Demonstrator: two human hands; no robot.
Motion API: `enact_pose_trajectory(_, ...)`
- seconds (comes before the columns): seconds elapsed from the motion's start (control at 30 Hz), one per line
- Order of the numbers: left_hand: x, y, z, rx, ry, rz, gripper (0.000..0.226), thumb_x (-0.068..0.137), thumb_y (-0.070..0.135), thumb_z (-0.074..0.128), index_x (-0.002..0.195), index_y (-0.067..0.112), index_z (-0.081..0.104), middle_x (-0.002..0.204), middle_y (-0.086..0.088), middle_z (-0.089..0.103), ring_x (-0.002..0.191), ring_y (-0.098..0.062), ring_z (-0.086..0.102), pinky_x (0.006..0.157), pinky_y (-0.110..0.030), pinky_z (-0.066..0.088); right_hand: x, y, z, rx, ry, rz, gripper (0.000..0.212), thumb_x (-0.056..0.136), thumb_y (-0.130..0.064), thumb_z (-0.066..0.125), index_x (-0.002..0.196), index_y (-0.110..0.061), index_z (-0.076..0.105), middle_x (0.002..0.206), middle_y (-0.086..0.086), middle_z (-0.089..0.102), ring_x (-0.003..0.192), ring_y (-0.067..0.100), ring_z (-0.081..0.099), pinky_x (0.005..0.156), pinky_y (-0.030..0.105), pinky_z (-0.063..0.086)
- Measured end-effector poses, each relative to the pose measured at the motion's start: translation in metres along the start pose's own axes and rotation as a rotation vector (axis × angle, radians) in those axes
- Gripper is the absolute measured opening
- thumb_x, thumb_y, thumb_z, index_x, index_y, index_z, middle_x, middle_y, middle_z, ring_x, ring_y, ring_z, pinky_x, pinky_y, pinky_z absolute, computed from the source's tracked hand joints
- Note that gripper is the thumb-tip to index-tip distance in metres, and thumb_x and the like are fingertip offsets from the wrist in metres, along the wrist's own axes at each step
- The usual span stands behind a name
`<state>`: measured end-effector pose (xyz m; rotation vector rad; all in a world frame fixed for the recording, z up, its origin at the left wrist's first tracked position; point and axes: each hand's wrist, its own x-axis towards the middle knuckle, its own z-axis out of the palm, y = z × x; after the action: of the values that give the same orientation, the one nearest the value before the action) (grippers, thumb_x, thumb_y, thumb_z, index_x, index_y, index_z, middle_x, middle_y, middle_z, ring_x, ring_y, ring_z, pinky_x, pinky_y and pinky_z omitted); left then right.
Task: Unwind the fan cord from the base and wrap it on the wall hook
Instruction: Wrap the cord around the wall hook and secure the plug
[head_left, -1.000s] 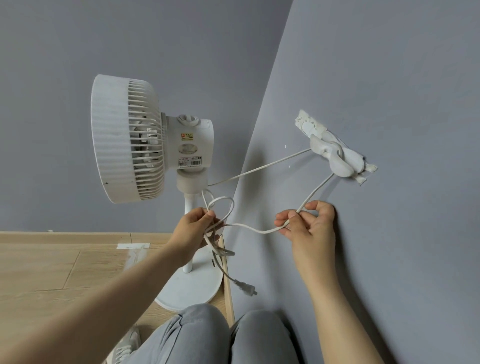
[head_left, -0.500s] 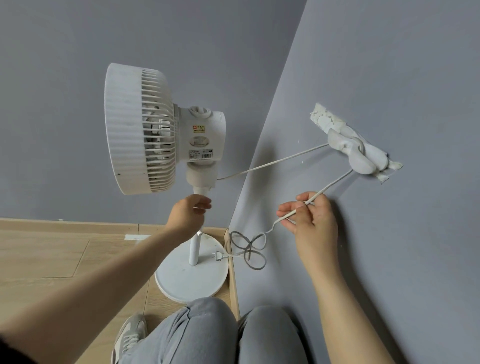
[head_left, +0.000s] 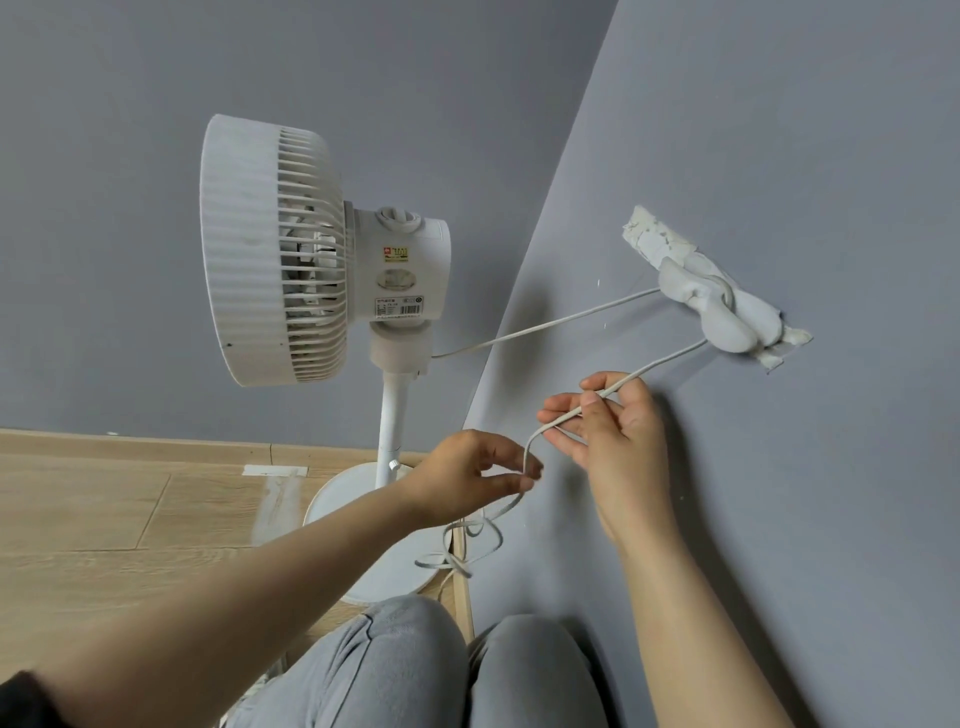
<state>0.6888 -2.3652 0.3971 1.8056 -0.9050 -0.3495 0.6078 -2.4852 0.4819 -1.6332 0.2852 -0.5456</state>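
One cord (head_left: 550, 324) through left grip (head_left: 467, 478), right grip (head_left: 618, 436)

pale wood-plank floor (head_left: 104, 519), bearing the fan's round white base (head_left: 395, 577) close to the wall corner; white tape patch (head_left: 275, 471) stuck flat just left of it.

Soft even daylight, faint shadows, wide-angle edge bending
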Motion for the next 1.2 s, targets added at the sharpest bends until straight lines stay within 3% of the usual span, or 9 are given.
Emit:
enact_pose_trajectory(0.1,-0.003,-0.002,-0.001,-0.049,0.062,-0.049,0.01,0.084,0.024,0.07,0.083,0.016,0.077,0.085,0.004,0.076,0.082,-0.006,0.069,0.087,-0.032,0.055,0.001,0.0,0.0,0.005,0.0,0.005,0.023,0.1,-0.002,0.035,0.091,-0.017,0.049,0.082,0.01,0.067,0.075,0.017,0.07,0.069,0.023,0.059)
enact_pose_trajectory(0.23,-0.008,-0.01,-0.01,-0.139,0.251,-0.12,0.006,0.082,0.019,0.072,0.078,0.019,0.075,0.069,0.004,0.073,0.065,-0.006,0.068,0.076,-0.028,0.057,0.0,0.0,-0.002,-0.066,0.045,0.033,0.022,0.1,-0.008,0.04,0.09,-0.017,0.058,0.087,0.01,0.067,0.083,0.022,0.07,0.082,0.031,0.06)
enact_pose_trajectory(0.4,-0.008,-0.01,-0.019,-0.103,0.304,-0.131,0.008,0.085,0.018,0.07,0.078,0.022,0.073,0.068,0.005,0.071,0.063,-0.003,0.066,0.073,-0.021,0.055,-0.007,-0.017,-0.017,-0.517,-0.024,0.048,0.024,0.094,-0.022,0.055,0.073,-0.015,0.066,0.072,0.005,0.072,0.071,0.025,0.071,0.08,0.048,0.058)
enact_pose_trajectory(0.47,-0.008,-0.011,-0.022,-0.084,0.316,-0.145,0.01,0.086,0.02,0.069,0.077,0.024,0.072,0.067,0.005,0.07,0.062,-0.005,0.065,0.069,-0.026,0.054,-0.013,-0.033,-0.017,-0.698,-0.024,-0.074,0.018,0.087,-0.023,0.062,0.073,-0.014,0.069,0.067,0.002,0.072,0.069,0.024,0.07,0.075,0.043,0.059)
enact_pose_trajectory(0.57,-0.008,-0.011,-0.024,-0.072,0.325,-0.166,0.013,0.088,0.021,0.066,0.076,0.026,0.07,0.068,0.001,0.07,0.062,-0.012,0.061,0.061,-0.028,0.052,-0.01,-0.06,-0.008,-0.921,-0.021,-0.246,0.008,0.083,-0.018,0.067,0.088,-0.02,0.073,0.086,-0.005,0.071,0.077,0.014,0.066,0.076,0.029,0.053)
enact_pose_trajectory(0.7,-0.011,-0.007,-0.028,-0.065,0.341,-0.159,0.015,0.089,0.018,0.064,0.077,0.024,0.069,0.066,0.002,0.067,0.054,0.001,0.057,0.056,-0.008,0.045,0.014,-0.068,0.006,-1.219,-0.164,-0.267,0.026,0.084,-0.011,0.063,0.108,-0.018,0.07,0.108,0.001,0.066,0.098,0.02,0.063,0.087,0.033,0.051)
enact_pose_trajectory(0.77,-0.014,-0.006,-0.031,-0.066,0.351,-0.162,0.011,0.089,0.018,0.064,0.08,0.02,0.071,0.066,0.003,0.067,0.053,0.003,0.057,0.055,-0.006,0.043,0.027,-0.069,0.015,-1.391,-0.259,-0.193,0.025,0.083,-0.008,0.062,0.105,-0.018,0.071,0.11,0.003,0.068,0.101,0.024,0.064,0.086,0.033,0.052)
enact_pose_trajectory(1.0,-0.018,-0.002,-0.036,-0.07,0.412,-0.162,0.011,0.089,0.019,0.064,0.082,0.02,0.072,0.063,0.007,0.066,0.055,0.003,0.06,0.057,-0.007,0.046,0.053,-0.09,0.039,-1.756,-0.543,-0.184,0.014,0.083,-0.003,0.055,0.076,-0.011,0.066,0.073,0.006,0.061,0.063,0.026,0.054,0.052,0.023,0.036)
enact_pose_trajectory(1.2,-0.017,0.007,-0.038,-0.16,0.433,-0.153,0.013,0.09,0.019,0.062,0.086,0.011,0.072,0.064,0.004,0.066,0.055,0.003,0.061,0.059,-0.01,0.048,0.075,-0.108,0.042,-1.738,-0.617,-0.094,0.021,0.087,-0.003,0.042,0.075,-0.008,0.058,0.085,0.019,0.074,0.066,0.03,0.069,0.065,0.03,0.051)
